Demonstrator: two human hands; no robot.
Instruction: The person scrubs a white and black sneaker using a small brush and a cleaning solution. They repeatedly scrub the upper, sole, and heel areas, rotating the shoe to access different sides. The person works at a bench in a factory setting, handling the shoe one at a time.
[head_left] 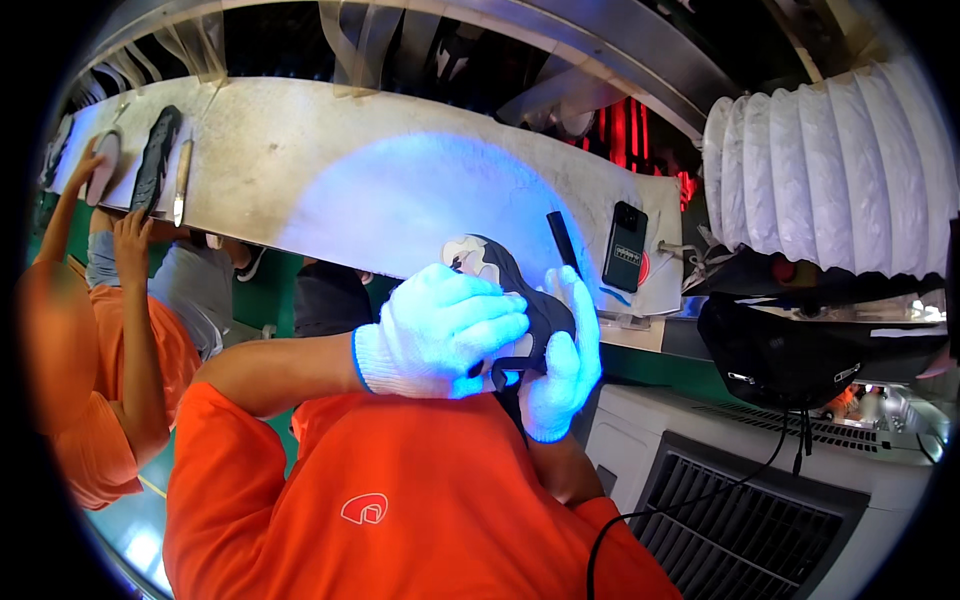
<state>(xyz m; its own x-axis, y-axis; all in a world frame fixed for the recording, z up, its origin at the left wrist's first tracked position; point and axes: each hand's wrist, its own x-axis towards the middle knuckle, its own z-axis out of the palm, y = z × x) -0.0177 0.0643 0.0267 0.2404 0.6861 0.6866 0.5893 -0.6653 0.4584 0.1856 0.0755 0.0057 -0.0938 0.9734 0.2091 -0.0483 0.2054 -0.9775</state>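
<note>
A dark grey and white shoe (498, 262) is held between my two gloved hands, in front of my chest by the near edge of the bench. My left hand (440, 325), in a white knit glove, lies across its side with the fingers bent over it and hides much of the middle. From the other side my right hand (568, 350), gloved the same way, curls around the shoe's dark end with the thumb pressed on it. Bluish light falls on the shoe, both gloves and the pale bench top (390, 200).
Right of the shoe lie a black stick-like object (562, 238) and a dark phone (625, 246). A white ribbed duct (830, 170) and a black bag (780, 350) sit farther right, above a vented machine (750, 520). At left, a co-worker's hand (132, 245) touches a dark sole (157, 158) beside a knife (183, 180).
</note>
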